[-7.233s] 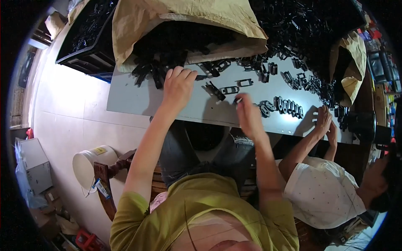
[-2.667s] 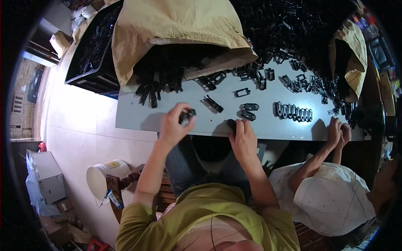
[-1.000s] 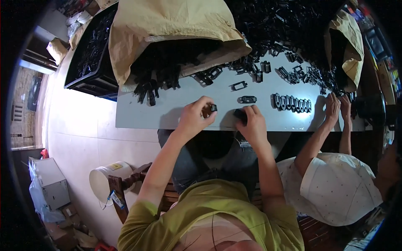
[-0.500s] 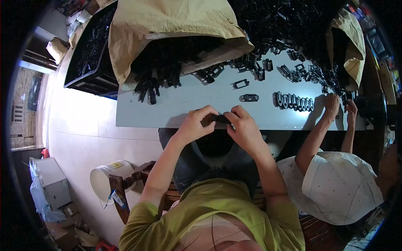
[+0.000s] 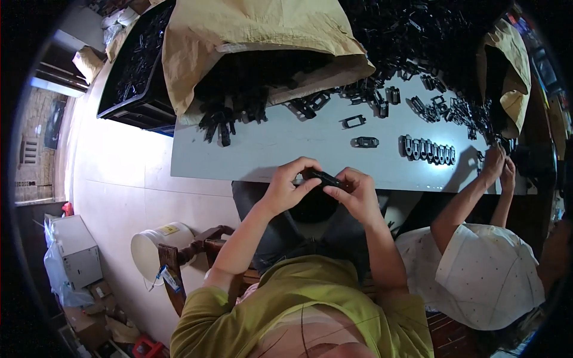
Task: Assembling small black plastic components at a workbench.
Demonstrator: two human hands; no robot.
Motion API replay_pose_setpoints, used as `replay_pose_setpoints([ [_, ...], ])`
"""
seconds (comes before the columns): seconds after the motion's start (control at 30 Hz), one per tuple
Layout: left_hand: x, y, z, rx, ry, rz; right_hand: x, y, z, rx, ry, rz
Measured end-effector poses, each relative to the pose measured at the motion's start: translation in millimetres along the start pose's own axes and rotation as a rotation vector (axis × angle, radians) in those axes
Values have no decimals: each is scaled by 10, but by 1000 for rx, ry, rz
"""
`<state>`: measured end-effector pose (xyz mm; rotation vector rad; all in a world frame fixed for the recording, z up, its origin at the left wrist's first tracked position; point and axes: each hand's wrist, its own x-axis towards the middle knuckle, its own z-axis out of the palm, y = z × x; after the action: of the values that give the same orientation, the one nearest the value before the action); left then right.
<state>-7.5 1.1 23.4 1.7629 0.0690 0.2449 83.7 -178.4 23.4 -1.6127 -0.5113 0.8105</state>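
Note:
A small black plastic part (image 5: 325, 178) is pinched between both my hands, just over the table's near edge. My left hand (image 5: 292, 184) grips its left end with thumb and fingers. On its right end close the fingertips of my right hand (image 5: 357, 194). The part's exact kind cannot be made out. Beyond my hands, a black oblong housing (image 5: 365, 142) lies on the light table (image 5: 239, 156), and an open black frame (image 5: 353, 122) lies a little farther back. A row of several black housings (image 5: 428, 150) stands side by side to the right.
A brown paper bag (image 5: 262, 27) spills black parts at the back, near a large pile (image 5: 412, 36). At the far left stands a black crate (image 5: 134, 107). To my right, a co-worker's hands (image 5: 498, 164) handle small parts beside another paper bag (image 5: 513, 65). A white bucket (image 5: 152, 253) sits on the floor.
The black part has tilted, its right end now lower and nearer me, and more of it shows. My hands have turned with it. The whole view has shifted slightly.

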Motion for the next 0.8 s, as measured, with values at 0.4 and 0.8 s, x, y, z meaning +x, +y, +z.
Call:
replay_pose_setpoints([
  [0.4, 873, -285, -920, 822, 620, 148, 436, 92, -241, -1061, 487, -428],
  [0.8, 581, -123, -548, 225, 145, -247, 283, -51, -136, -962, 376, -239],
])
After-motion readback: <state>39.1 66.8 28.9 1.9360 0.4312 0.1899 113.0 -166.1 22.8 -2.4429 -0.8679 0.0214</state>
